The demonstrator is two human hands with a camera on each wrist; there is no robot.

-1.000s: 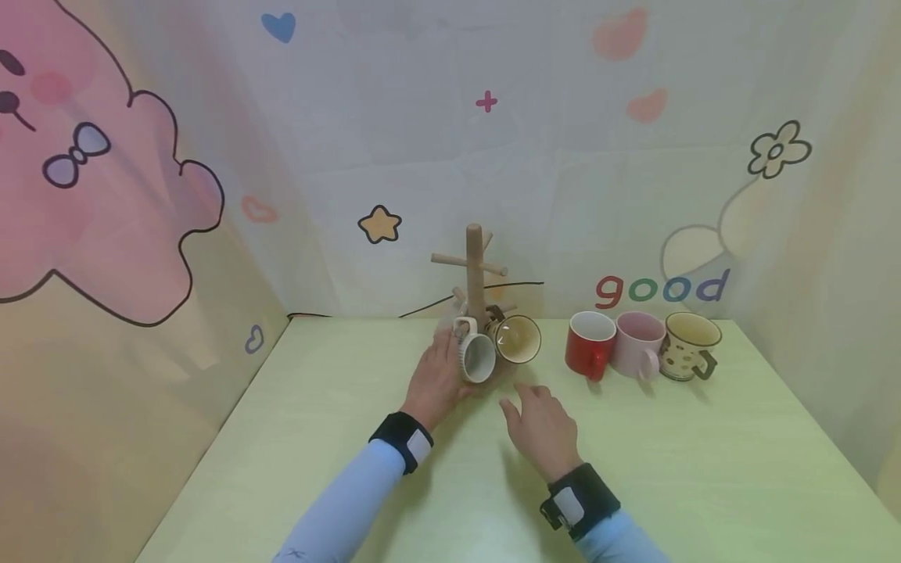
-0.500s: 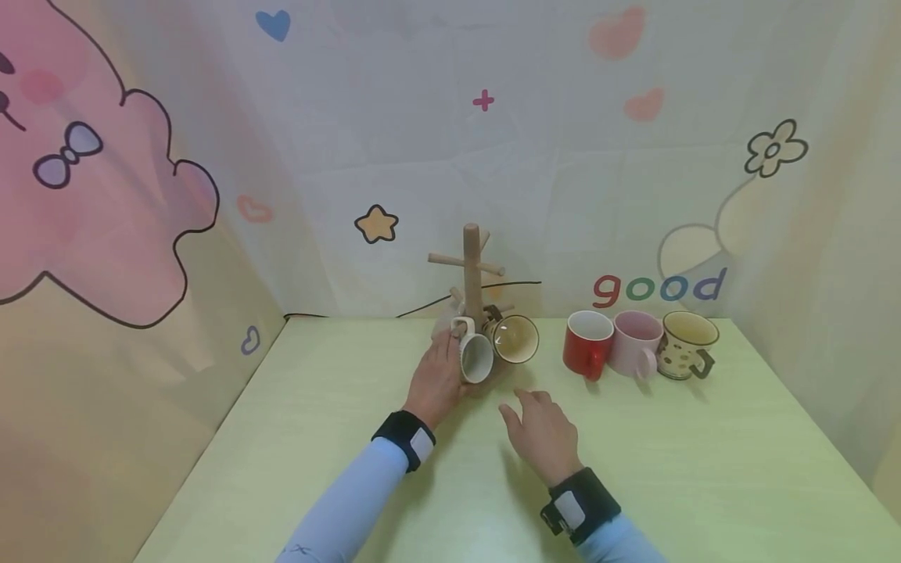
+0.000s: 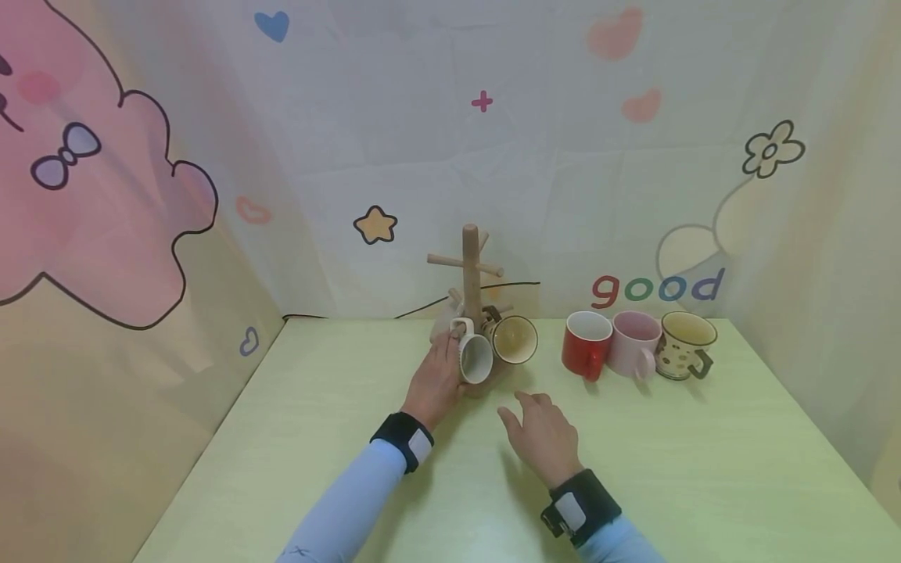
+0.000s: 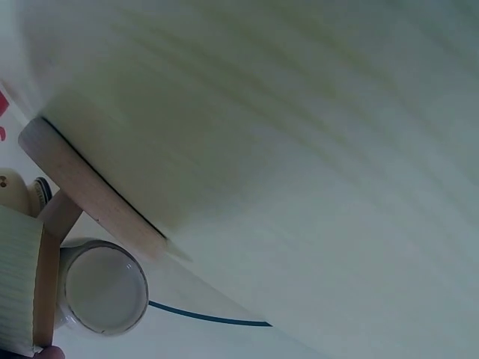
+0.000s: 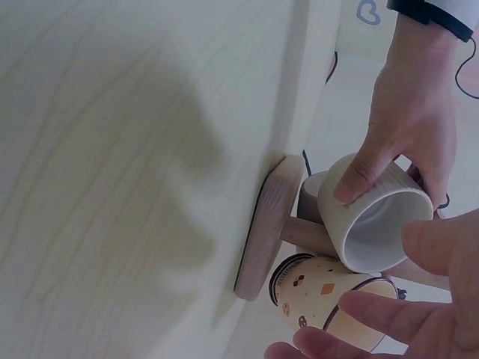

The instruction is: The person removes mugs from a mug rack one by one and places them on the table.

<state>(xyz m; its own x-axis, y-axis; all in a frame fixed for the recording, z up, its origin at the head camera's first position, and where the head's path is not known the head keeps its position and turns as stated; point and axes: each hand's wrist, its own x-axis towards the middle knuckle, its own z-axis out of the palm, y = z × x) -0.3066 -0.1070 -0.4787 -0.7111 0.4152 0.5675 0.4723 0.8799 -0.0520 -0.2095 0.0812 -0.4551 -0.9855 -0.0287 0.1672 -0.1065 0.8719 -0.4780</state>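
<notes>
The right hand (image 3: pixel 543 434), fingers relaxed and open, hovers in front of the wooden mug tree (image 3: pixel 471 266). Closer to the tree, the left hand (image 3: pixel 435 375) grips a white ribbed mug (image 3: pixel 478 361) at its front. A patterned cream mug (image 3: pixel 516 342) hangs at its right; farther right stand a red mug (image 3: pixel 584 352), pink mug (image 3: pixel 633 352) and spotted cream mug (image 3: pixel 677 356).

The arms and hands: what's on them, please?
The left hand and right hand are ungloved. Both sleeves are pale blue, the left with a dark mark. Each black wristband has a pale patch; the right-wrist view shows a thin dark cable beside the left one.
</notes>
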